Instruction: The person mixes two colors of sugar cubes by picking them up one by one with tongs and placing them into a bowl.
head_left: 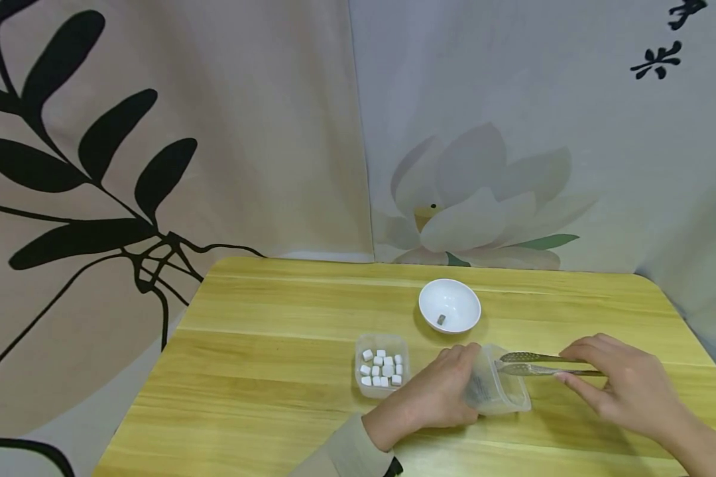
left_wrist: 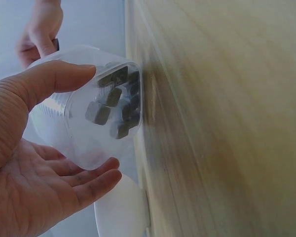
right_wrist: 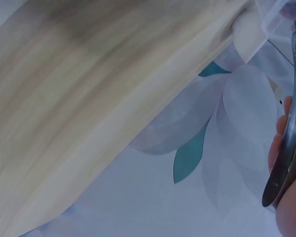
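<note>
My left hand [head_left: 435, 392] grips a clear plastic container [head_left: 513, 401], tipped on its side with the mouth facing right. Through its bottom in the left wrist view, several dark grey blocks [left_wrist: 108, 97] lie gathered along the lower wall near the table. My right hand [head_left: 629, 381] pinches a pair of metal tongs [head_left: 528, 370] between thumb and fingers. The two tong tips reach into the container's mouth, slightly apart. Whether they touch a block, I cannot tell. Behind the container, a white bowl [head_left: 456, 291] holds one small grey block [head_left: 441, 319].
Left of my left hand stands a second clear container [head_left: 374, 393] with several white cubes [head_left: 388, 361] spread inside. Everything is on a light wooden table [head_left: 274, 371]. Printed curtains [head_left: 274, 132] hang right behind its far edge.
</note>
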`<state>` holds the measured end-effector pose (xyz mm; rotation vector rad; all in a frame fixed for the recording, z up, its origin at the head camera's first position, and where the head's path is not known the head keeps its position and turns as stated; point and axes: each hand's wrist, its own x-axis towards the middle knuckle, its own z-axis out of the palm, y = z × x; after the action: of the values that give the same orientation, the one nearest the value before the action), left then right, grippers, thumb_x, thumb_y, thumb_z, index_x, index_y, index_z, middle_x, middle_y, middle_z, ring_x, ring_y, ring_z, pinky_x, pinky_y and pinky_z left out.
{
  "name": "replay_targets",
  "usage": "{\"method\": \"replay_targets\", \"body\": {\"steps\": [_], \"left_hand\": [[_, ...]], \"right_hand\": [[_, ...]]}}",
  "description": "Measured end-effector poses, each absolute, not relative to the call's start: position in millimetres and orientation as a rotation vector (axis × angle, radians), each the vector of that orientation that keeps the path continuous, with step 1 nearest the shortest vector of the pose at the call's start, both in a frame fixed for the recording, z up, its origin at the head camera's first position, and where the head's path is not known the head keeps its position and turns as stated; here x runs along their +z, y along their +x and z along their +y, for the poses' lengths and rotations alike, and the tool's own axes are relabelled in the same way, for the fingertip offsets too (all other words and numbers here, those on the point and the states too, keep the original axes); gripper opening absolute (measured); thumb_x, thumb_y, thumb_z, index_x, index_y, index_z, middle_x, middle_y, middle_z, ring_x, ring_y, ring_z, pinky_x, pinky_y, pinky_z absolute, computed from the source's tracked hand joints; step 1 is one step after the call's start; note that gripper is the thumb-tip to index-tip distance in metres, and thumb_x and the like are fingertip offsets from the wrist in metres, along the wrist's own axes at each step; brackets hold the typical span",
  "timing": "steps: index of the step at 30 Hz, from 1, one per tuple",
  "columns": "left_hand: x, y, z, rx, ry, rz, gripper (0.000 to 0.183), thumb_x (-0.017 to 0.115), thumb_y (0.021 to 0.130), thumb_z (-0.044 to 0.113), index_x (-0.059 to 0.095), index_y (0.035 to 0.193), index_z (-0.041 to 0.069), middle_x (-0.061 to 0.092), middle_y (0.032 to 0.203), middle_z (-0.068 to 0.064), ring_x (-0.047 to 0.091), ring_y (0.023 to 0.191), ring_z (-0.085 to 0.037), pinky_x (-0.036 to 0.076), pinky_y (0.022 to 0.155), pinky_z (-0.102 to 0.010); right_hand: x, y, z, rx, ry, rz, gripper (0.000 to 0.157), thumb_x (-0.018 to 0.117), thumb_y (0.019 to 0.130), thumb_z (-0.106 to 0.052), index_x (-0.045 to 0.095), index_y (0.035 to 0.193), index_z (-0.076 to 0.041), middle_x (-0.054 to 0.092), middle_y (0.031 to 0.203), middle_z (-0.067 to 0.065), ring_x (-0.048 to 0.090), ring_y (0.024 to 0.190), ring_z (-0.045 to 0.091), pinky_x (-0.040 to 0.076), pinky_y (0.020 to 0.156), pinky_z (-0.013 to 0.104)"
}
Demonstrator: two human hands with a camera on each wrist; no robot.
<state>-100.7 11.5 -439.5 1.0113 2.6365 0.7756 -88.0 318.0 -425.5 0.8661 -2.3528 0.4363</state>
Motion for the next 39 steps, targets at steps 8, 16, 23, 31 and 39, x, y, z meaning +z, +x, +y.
{"method": "replay_targets", "body": {"steps": [8,16,23,31,39], "left_hand": [[-440,-101,12,0.769,1.003,2.637,0.091,0.093,0.071,0.016,0.041,0.146,0.011,0.055,0.125,0.003,0.051,0.112,-0.008,0.046,0.098,-0.018],[-440,-101,12,0.763,1.003,2.63,0.092,0.093,0.072,0.017,0.04,0.147,0.011,0.055,0.127,0.003,0.051,0.114,-0.009,0.046,0.098,-0.018],[-439,-101,12,0.752,1.005,2.634,0.095,0.093,0.072,0.017,0.039,0.15,0.01,0.056,0.129,0.001,0.052,0.116,-0.01,0.046,0.1,-0.019],[-438,-97,10,0.735,1.012,2.629,0.098,0.093,0.073,0.019,0.036,0.153,0.01,0.056,0.131,0.0,0.052,0.116,-0.01,0.046,0.1,-0.019],[-439,-94,9,0.761,1.027,2.624,0.088,0.094,0.07,0.018,0.043,0.142,0.011,0.057,0.121,0.002,0.052,0.107,-0.009,0.048,0.094,-0.018]], "right_hand": [[-413,-88,330,0.501,0.771,-2.39,0.043,0.065,0.094,-0.066,0.075,0.092,-0.024,0.071,0.089,-0.009,0.058,0.077,-0.007,0.044,0.052,0.016],[-401,-107,322,0.526,0.733,-2.346,0.049,0.062,0.095,-0.067,0.077,0.093,-0.02,0.073,0.088,-0.004,0.058,0.071,-0.001,0.04,0.049,0.018],[-398,-130,300,0.502,0.67,-2.434,0.024,0.088,0.08,-0.032,0.078,0.098,-0.02,0.075,0.095,-0.001,0.057,0.065,0.003,0.041,0.051,0.02],[-413,-145,278,0.49,0.605,-2.545,0.028,0.088,0.079,-0.026,0.078,0.102,-0.012,0.076,0.104,0.008,0.066,0.071,0.02,0.046,0.051,0.03],[-422,-140,273,0.49,0.515,-2.665,0.027,0.088,0.081,-0.027,0.078,0.102,-0.014,0.076,0.105,0.009,0.068,0.077,0.024,0.046,0.054,0.032]]}}
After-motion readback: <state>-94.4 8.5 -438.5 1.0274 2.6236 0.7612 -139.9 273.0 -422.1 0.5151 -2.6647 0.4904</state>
